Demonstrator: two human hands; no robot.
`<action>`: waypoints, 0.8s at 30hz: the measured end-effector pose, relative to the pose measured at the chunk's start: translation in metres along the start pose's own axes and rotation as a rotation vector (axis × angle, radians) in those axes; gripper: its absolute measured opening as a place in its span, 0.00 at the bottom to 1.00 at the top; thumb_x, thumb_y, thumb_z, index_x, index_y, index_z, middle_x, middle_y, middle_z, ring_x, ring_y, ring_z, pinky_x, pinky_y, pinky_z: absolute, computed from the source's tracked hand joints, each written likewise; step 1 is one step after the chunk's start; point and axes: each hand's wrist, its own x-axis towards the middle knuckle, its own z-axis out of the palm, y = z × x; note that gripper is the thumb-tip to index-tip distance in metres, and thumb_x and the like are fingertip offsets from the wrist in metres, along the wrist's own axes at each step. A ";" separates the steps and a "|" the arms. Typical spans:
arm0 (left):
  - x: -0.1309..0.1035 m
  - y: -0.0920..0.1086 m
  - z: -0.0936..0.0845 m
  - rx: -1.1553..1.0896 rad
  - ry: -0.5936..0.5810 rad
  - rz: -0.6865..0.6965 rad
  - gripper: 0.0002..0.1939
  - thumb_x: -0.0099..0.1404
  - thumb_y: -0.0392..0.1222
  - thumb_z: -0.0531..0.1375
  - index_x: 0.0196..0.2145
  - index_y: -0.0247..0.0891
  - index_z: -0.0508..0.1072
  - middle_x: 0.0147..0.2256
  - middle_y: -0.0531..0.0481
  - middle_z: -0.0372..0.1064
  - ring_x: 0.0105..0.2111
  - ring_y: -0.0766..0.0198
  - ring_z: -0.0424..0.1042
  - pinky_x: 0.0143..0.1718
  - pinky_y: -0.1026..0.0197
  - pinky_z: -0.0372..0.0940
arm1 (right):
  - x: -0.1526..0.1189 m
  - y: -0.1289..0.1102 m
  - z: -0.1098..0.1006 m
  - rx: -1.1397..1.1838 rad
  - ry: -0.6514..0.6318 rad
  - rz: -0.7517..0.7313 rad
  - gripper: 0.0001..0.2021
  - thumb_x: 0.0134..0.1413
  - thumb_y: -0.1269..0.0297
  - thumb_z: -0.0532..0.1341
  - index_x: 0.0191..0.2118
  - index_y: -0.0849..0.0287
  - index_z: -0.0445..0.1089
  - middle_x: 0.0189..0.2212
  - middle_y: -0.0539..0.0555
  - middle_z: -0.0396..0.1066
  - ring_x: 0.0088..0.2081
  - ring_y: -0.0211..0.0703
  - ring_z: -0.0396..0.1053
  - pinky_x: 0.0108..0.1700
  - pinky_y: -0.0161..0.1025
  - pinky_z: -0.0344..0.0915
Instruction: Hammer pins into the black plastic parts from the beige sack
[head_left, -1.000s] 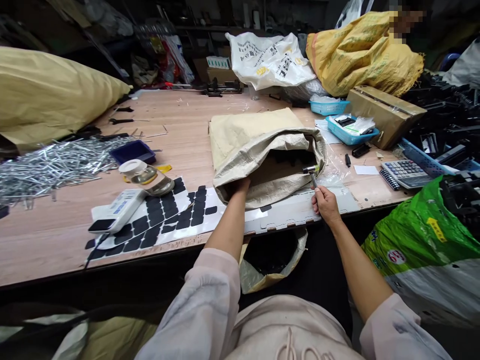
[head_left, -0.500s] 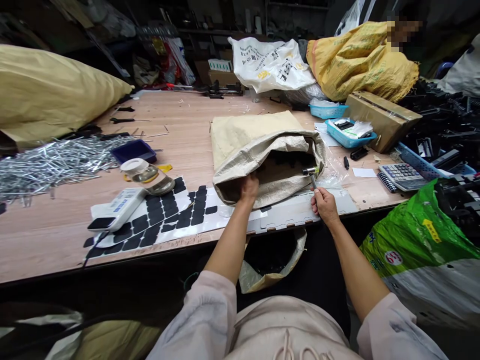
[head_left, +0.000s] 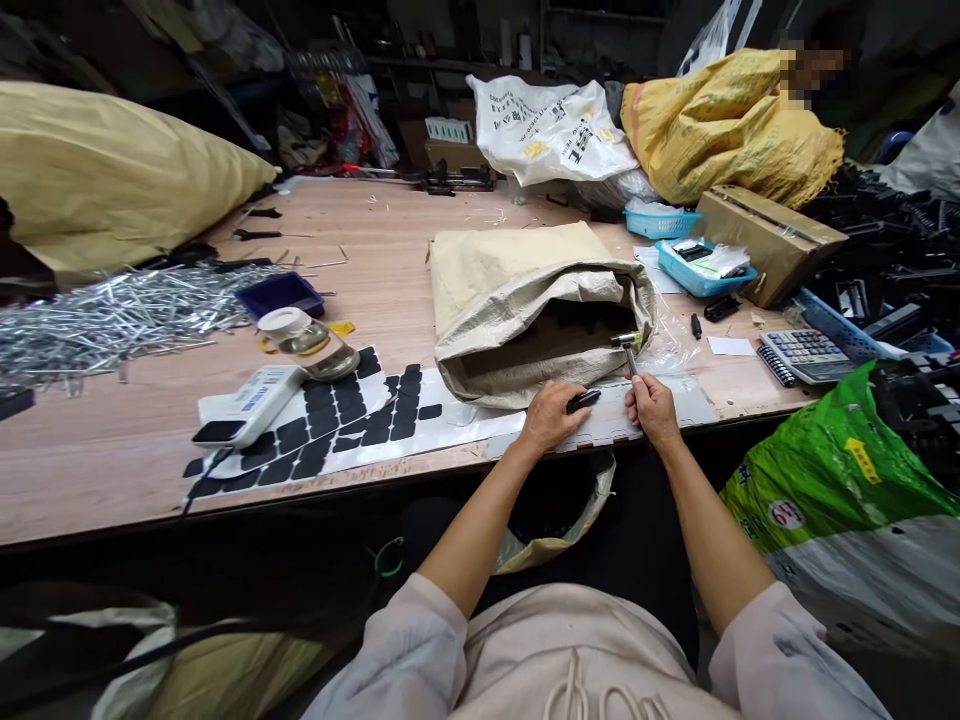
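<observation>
In the head view, my left hand (head_left: 553,416) is closed on a small black part (head_left: 583,401) just above the white card at the table's front edge. My right hand (head_left: 652,405) grips the handle of a small hammer (head_left: 627,342), its head pointing up and away from me. Right behind both hands lies a paper-lined sack (head_left: 495,260) with its wide mouth towards me. The inside of the sack is dark, so its contents cannot be made out.
Left are a pile of metal rods (head_left: 135,320), a blue tray (head_left: 279,295), a jar (head_left: 315,345) and a white device (head_left: 251,405) on black stickers. Right are a calculator (head_left: 806,355), blue baskets (head_left: 705,270), a carton (head_left: 772,240) and a green sack (head_left: 832,460). Another person is partly visible behind.
My left hand has come out of the sack's mouth and moved right, now with a black part in it. My right hand still holds the hammer in nearly the same place.
</observation>
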 end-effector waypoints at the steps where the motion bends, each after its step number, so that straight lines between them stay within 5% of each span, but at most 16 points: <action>1: 0.002 -0.001 -0.001 -0.013 -0.011 -0.021 0.10 0.65 0.38 0.67 0.45 0.40 0.79 0.45 0.47 0.77 0.45 0.57 0.74 0.53 0.52 0.67 | -0.001 -0.001 0.000 0.002 0.000 -0.005 0.23 0.57 0.44 0.61 0.45 0.60 0.73 0.21 0.44 0.64 0.15 0.33 0.59 0.13 0.29 0.54; 6: 0.003 -0.002 -0.002 -0.077 -0.018 -0.146 0.10 0.64 0.37 0.67 0.45 0.39 0.81 0.40 0.47 0.74 0.43 0.58 0.73 0.49 0.55 0.68 | -0.024 -0.004 -0.007 -0.081 -0.081 -0.039 0.23 0.60 0.45 0.60 0.49 0.60 0.76 0.23 0.46 0.66 0.16 0.34 0.59 0.15 0.32 0.56; 11: 0.003 0.001 -0.002 -0.143 0.016 -0.231 0.10 0.62 0.35 0.68 0.43 0.40 0.81 0.41 0.48 0.75 0.43 0.59 0.73 0.50 0.56 0.68 | -0.057 -0.011 -0.014 -0.323 -0.126 -0.124 0.28 0.63 0.50 0.59 0.64 0.57 0.71 0.25 0.48 0.72 0.20 0.37 0.64 0.23 0.35 0.66; 21: 0.009 0.008 -0.003 -0.168 0.010 -0.349 0.10 0.58 0.34 0.68 0.39 0.39 0.82 0.40 0.49 0.75 0.40 0.59 0.72 0.44 0.58 0.68 | -0.071 -0.018 -0.012 -0.522 -0.096 -0.265 0.24 0.65 0.56 0.58 0.63 0.53 0.74 0.38 0.56 0.81 0.32 0.48 0.77 0.43 0.45 0.74; 24: 0.010 0.007 -0.004 -0.160 -0.007 -0.338 0.11 0.59 0.34 0.67 0.41 0.39 0.82 0.40 0.48 0.75 0.41 0.59 0.72 0.46 0.58 0.68 | -0.070 -0.012 -0.012 -0.564 -0.120 -0.262 0.23 0.65 0.56 0.57 0.62 0.53 0.74 0.33 0.54 0.80 0.34 0.50 0.78 0.45 0.45 0.74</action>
